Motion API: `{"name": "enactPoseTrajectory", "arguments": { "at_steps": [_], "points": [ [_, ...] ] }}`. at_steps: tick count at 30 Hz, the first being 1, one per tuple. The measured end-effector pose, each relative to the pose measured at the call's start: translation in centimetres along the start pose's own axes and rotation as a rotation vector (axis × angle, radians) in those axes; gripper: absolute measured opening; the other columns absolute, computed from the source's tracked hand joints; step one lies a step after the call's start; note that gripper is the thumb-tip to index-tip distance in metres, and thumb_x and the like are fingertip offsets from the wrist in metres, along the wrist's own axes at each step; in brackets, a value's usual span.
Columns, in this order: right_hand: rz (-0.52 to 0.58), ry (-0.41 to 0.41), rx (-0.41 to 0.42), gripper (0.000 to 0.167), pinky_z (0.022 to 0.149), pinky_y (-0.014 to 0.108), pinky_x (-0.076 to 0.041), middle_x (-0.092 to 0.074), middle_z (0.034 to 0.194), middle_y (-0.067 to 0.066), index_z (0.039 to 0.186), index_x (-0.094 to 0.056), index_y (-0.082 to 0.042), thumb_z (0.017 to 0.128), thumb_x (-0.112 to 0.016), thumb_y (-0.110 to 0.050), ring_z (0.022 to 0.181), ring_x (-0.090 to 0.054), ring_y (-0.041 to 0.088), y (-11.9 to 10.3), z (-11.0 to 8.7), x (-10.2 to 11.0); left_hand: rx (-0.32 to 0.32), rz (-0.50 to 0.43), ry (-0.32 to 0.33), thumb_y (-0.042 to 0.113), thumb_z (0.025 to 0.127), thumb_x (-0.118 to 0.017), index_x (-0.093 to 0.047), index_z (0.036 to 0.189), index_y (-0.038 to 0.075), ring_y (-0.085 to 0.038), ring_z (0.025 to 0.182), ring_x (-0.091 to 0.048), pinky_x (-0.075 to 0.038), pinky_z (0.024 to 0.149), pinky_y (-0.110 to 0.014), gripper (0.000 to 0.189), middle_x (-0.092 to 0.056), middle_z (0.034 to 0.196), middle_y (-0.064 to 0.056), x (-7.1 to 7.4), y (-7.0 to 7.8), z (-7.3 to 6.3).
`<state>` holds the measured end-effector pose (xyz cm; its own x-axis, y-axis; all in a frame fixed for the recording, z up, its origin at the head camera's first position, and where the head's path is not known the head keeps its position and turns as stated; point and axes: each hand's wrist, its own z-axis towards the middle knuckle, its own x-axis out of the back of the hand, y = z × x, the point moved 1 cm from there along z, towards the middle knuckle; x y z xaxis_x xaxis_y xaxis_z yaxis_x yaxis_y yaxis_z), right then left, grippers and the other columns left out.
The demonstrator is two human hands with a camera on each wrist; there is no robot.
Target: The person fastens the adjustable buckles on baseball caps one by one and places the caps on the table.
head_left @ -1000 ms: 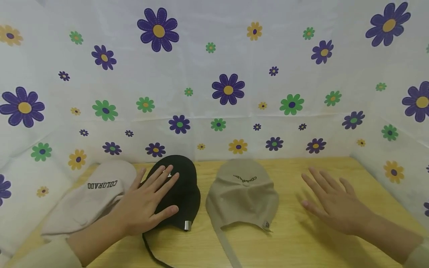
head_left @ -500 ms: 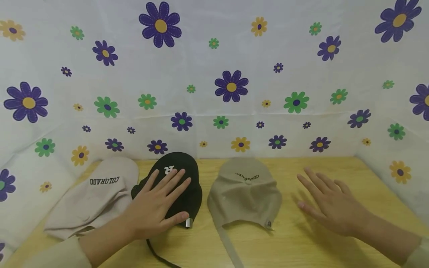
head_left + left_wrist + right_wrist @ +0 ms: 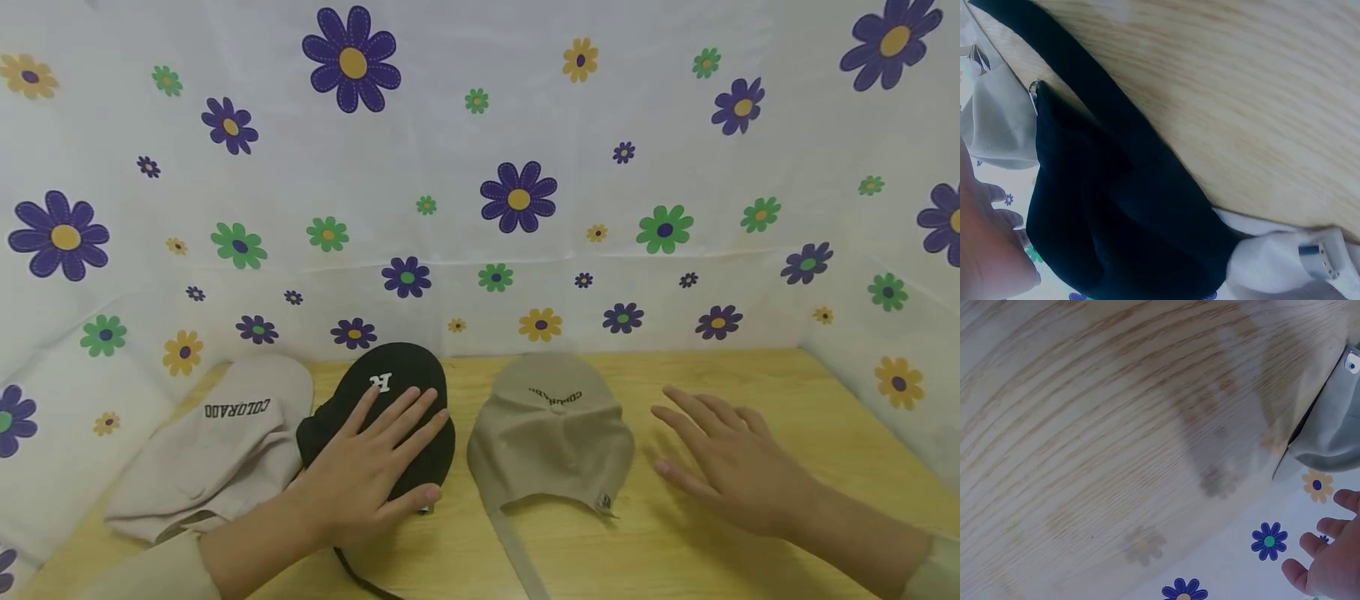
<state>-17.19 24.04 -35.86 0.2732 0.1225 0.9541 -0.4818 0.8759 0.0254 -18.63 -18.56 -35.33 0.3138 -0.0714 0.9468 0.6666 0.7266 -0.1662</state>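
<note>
Beneath left fingers [image 3: 423,437], black cap [image 3: 1122,206]; right hand [image 3: 738,475] (apart)

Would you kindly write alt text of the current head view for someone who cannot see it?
A person's left hand is spread over a black cap, between a pale cap on the left and a tan cap on the right, on a wooden table. The right hand, empty, is right of the tan cap, before a flower-patterned backdrop.

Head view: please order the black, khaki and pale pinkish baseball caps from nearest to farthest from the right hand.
1. Khaki baseball cap, just left of the right hand.
2. Black baseball cap, farther left, partly hidden by the left hand.
3. Pale pinkish baseball cap, farthest left.
</note>
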Motion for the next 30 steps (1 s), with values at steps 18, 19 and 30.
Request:
{"name": "enactPoseTrajectory", "arguments": {
  "at_steps": [18, 19, 30],
  "points": [
    [-0.024, 0.03, 0.064, 0.055, 0.094, 0.054, -0.037, -0.056, 0.135, 0.004, 0.136, -0.057, -0.016, 0.096, -0.056, -0.052, 0.125, -0.048, 0.026, -2.4, 0.5, 0.4, -0.061, -0.006, -0.004, 0.058, 0.095, -0.051, -0.033, 0.157, 0.019, -0.022, 0.154, -0.016, -0.008, 0.122, -0.055, 0.075, -0.02, 0.166, -0.003, -0.2, 1.9, 0.4],
    [-0.025, 0.032, 0.068, 0.054, 0.094, 0.053, -0.037, -0.057, 0.132, 0.003, 0.135, -0.058, -0.016, 0.095, -0.057, -0.052, 0.124, -0.049, 0.025, -2.7, 0.4, 0.5, -0.064, -0.003, -0.012, 0.057, 0.096, -0.05, -0.032, 0.157, 0.019, -0.022, 0.155, -0.016, -0.008, 0.122, -0.055, 0.074, -0.019, 0.167, -0.003, -0.1, 2.0, 0.4],
    [-0.12, 0.1, 0.214, 0.049, 0.093, 0.05, -0.039, -0.06, 0.119, 0.001, 0.13, -0.061, -0.017, 0.092, -0.062, -0.048, 0.114, -0.053, 0.021, -4.6, -0.1, 0.6, -0.152, 0.012, -0.021, 0.059, 0.098, -0.045, -0.03, 0.158, 0.017, -0.026, 0.153, -0.023, -0.016, 0.121, -0.056, 0.075, -0.023, 0.165, -0.008, 0.3, 3.7, 0.6]
  ]
}}
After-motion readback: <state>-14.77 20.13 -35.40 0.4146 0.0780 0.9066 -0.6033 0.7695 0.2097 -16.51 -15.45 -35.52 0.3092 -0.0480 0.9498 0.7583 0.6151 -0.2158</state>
